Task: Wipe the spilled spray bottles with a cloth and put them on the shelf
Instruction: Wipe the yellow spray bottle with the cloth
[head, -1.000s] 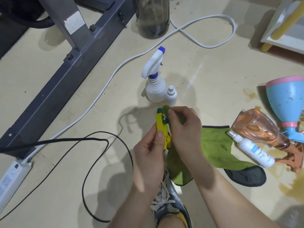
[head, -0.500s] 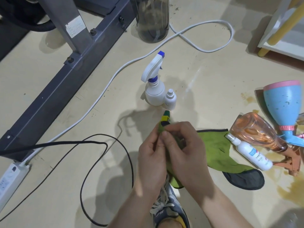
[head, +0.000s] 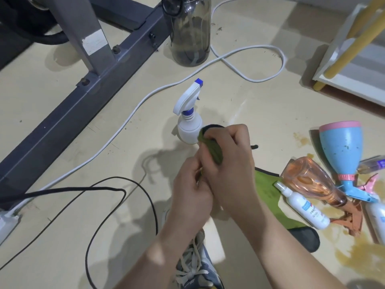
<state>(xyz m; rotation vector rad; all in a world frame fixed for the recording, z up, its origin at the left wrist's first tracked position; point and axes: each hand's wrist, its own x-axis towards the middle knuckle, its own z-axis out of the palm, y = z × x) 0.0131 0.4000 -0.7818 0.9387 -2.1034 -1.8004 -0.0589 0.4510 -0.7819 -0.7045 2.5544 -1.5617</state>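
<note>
White trigger spray bottle (head: 188, 122): upright on the floor at twelve o'clock of the hands, just beyond them. It looks clean but is not yet shelved.
Left hand (head: 191, 197): fingers curled, pinching the lower end of the bunched green cloth (head: 214, 151).
Right hand (head: 231, 170): curled round the cloth's upper bunch; whatever is being rubbed is hidden inside.
Lying bottles: small white spray bottle (head: 302, 207), orange spray bottle (head: 312, 184) and blue spray bottle (head: 341, 155) at three o'clock, on their sides by the brown spill (head: 364, 257) — unwiped, I judge.
Shelf (head: 352, 90): at one o'clock, well apart; no bottle seen on it.
Progress: early — wiping is under way, with most bottles and all shelving left.
</note>
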